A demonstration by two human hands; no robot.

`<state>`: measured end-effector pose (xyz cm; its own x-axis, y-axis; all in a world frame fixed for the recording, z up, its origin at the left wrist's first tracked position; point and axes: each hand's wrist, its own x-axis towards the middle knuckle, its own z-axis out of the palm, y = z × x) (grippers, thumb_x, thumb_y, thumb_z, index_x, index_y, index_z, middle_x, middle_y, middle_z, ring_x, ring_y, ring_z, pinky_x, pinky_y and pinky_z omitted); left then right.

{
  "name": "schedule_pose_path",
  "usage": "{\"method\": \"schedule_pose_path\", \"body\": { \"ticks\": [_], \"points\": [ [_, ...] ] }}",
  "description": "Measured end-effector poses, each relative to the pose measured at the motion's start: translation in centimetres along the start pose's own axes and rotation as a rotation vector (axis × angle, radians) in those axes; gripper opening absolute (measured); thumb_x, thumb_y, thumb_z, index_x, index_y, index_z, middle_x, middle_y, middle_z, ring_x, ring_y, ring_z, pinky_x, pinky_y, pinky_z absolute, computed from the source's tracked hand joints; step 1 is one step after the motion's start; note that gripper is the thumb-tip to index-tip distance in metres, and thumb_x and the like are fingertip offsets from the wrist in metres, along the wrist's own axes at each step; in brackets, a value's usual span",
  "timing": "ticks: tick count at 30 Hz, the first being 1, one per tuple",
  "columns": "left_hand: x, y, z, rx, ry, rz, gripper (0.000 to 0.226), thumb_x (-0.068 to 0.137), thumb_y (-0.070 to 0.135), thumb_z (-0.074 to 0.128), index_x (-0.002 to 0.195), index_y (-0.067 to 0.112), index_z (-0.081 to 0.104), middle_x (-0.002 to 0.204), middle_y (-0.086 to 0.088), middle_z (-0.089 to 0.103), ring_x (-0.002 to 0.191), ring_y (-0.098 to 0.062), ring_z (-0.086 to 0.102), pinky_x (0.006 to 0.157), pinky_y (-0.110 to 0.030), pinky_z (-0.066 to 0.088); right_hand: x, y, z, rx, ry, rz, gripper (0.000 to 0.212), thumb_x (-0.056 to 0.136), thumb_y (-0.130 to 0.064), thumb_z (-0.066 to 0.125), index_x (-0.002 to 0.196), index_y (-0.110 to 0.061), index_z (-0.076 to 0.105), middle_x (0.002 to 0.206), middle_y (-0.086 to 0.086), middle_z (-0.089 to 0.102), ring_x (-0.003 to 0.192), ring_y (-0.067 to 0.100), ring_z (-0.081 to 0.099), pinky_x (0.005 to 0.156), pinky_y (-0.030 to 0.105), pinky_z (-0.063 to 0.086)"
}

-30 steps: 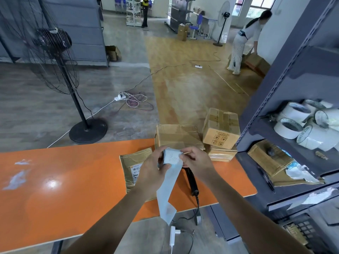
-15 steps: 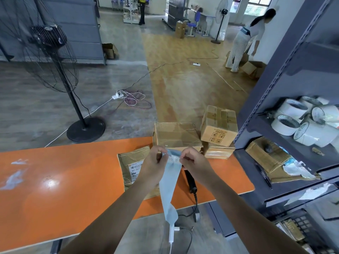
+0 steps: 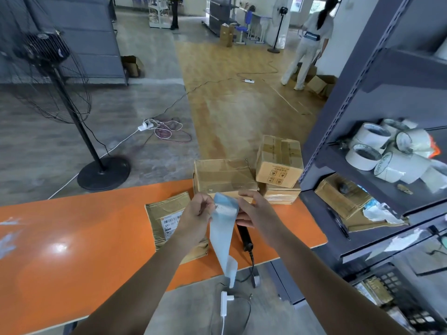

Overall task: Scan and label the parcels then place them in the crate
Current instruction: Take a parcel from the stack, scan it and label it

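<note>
Left hand point(image 3: 196, 216) and right hand point(image 3: 256, 211) are pinching a pale-blue paper label strip point(image 3: 223, 230), probably peeling 1 sticker off.

flat parcel point(image 3: 167, 211) on table point(image 3: 72, 238), 3 boxes point(image 3: 223, 176) behind, shelf point(image 3: 362, 165) right
</note>
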<state>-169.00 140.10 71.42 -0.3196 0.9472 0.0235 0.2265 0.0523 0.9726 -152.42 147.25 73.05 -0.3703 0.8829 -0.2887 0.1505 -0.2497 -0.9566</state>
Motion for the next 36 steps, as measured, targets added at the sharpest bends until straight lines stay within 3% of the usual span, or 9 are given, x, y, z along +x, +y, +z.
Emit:
{"method": "schedule_pose_path", "body": {
  "ticks": [3,6,10,14,17,19,24,29,36],
  "points": [
    [0.0,-0.3,0.3,-0.040,-0.040,0.012,0.020,0.099,0.005,0.048,0.084,0.018,0.052,0.079,-0.004,0.055,0.075,-0.015,0.056,0.078,-0.037,0.052,0.4,0.3,-0.4,0.021,0.060,0.046,0.019,0.094,-0.023,0.067,0.111,-0.021,0.061,0.100,0.006,0.073,0.082,0.014,0.075,0.069,0.023,0.059],
    [0.1,-0.7,1.2,-0.048,-0.069,0.018,0.016,0.099,0.011,0.049,0.087,0.019,0.054,0.082,0.000,0.058,0.079,-0.012,0.058,0.080,-0.036,0.054,1.0,0.9,-0.8,0.071,0.137,0.058,0.016,0.093,-0.019,0.068,0.106,-0.021,0.060,0.098,0.005,0.072,0.083,0.017,0.074,0.065,0.022,0.059],
    [1.1,-1.0,3.5,-0.019,-0.035,-0.076,0.011,0.099,0.025,0.052,0.091,0.028,0.057,0.101,0.016,0.065,0.097,-0.006,0.062,0.088,-0.036,0.052,2.4,2.0,-2.7,-0.027,0.319,0.066,0.013,0.094,-0.015,0.060,0.106,-0.018,0.056,0.101,0.015,0.067,0.081,0.024,0.065,0.073,0.038,0.057],
    [2.1,-0.8,6.9,-0.095,0.034,-0.173,0.011,0.098,0.023,0.053,0.091,0.026,0.060,0.100,0.007,0.064,0.099,-0.015,0.061,0.088,-0.039,0.053,3.7,3.2,-7.1,-0.304,0.442,0.023,0.011,0.094,-0.022,0.055,0.105,-0.023,0.057,0.079,-0.003,0.061,0.058,0.012,0.052,0.048,0.025,0.039],
    [3.2,-1.2,9.4,-0.067,0.054,-0.266,0.007,0.096,0.026,0.054,0.093,0.026,0.061,0.100,0.004,0.062,0.098,-0.015,0.059,0.088,-0.039,0.052,4.8,4.7,-10.3,-0.485,0.354,-0.057,0.014,0.097,-0.022,0.055,0.111,-0.023,0.057,0.075,-0.008,0.060,0.049,0.003,0.050,0.041,0.016,0.034],
    [4.1,-1.7,10.8,-0.029,0.051,-0.343,0.007,0.094,0.027,0.054,0.091,0.027,0.060,0.098,0.003,0.060,0.094,-0.016,0.058,0.084,-0.039,0.052,5.9,5.6,-11.7,-0.639,0.281,-0.121,0.013,0.097,-0.024,0.058,0.110,-0.022,0.060,0.077,-0.009,0.061,0.053,0.002,0.052,0.044,0.012,0.033],
    [5.6,-3.4,12.8,0.015,0.113,-0.463,0.009,0.089,0.019,0.056,0.083,0.024,0.062,0.083,-0.002,0.063,0.070,-0.016,0.057,0.060,-0.031,0.046,9.0,8.6,-12.8,-0.864,0.179,-0.122,0.017,0.095,-0.029,0.063,0.110,-0.023,0.063,0.091,-0.007,0.067,0.078,0.010,0.058,0.062,0.024,0.041],
    [6.1,-5.3,12.9,0.067,0.177,-0.539,0.007,0.087,0.016,0.059,0.089,0.019,0.065,0.082,-0.008,0.067,0.063,-0.019,0.057,0.059,-0.030,0.044,10.5,11.7,-12.2,-0.903,0.135,-0.121,0.015,0.094,-0.026,0.064,0.107,-0.018,0.066,0.103,0.000,0.072,0.099,0.022,0.065,0.086,0.038,0.051],
    [5.6,-6.3,12.8,0.149,0.202,-0.547,0.010,0.085,0.015,0.063,0.082,0.023,0.066,0.078,0.000,0.065,0.063,-0.016,0.058,0.055,-0.027,0.045,10.7,13.3,-11.4,-0.766,0.071,-0.067,0.018,0.086,-0.022,0.075,0.099,-0.010,0.069,0.095,0.007,0.071,0.093,0.022,0.066,0.080,0.041,0.055]
  ]
}}
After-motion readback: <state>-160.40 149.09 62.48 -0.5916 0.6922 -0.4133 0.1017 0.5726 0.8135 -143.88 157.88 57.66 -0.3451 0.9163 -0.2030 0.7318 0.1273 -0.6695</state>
